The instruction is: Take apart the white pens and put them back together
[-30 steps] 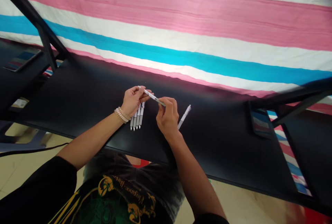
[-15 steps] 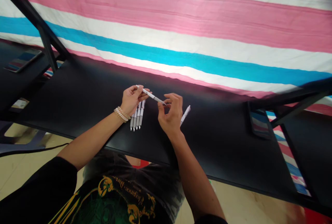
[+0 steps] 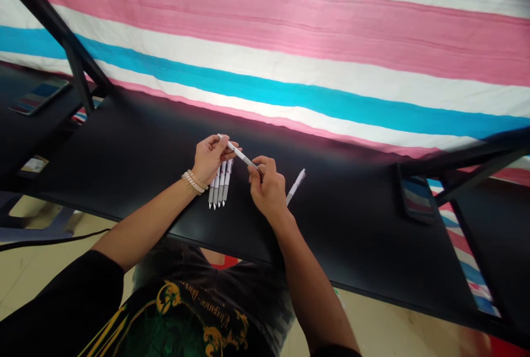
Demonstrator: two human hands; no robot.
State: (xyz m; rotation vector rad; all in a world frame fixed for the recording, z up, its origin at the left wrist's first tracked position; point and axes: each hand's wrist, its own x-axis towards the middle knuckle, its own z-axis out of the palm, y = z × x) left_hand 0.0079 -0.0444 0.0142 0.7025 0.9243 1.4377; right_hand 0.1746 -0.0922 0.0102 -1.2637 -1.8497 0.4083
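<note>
In the head view, a white ballpoint pen (image 3: 239, 152) slants from far left to near right above the bench (image 3: 339, 219), grey grip end rightward. The left hand (image 3: 210, 159) pinches its far end, fingers partly extended; the right hand (image 3: 268, 187), fingers curled, grips the near end.

A white pen (image 3: 240, 154) slants, held between left hand (image 3: 210, 155) and right hand (image 3: 268, 188); four grey-gripped pens (image 3: 221, 188) lie side by side, metal tips nearward; a lone pen (image 3: 296, 185) lies diagonally, farther right.

Gap between pen row (image 3: 220, 186) and right hand (image 3: 268, 187); held pen (image 3: 241, 155) bars far end.
</note>
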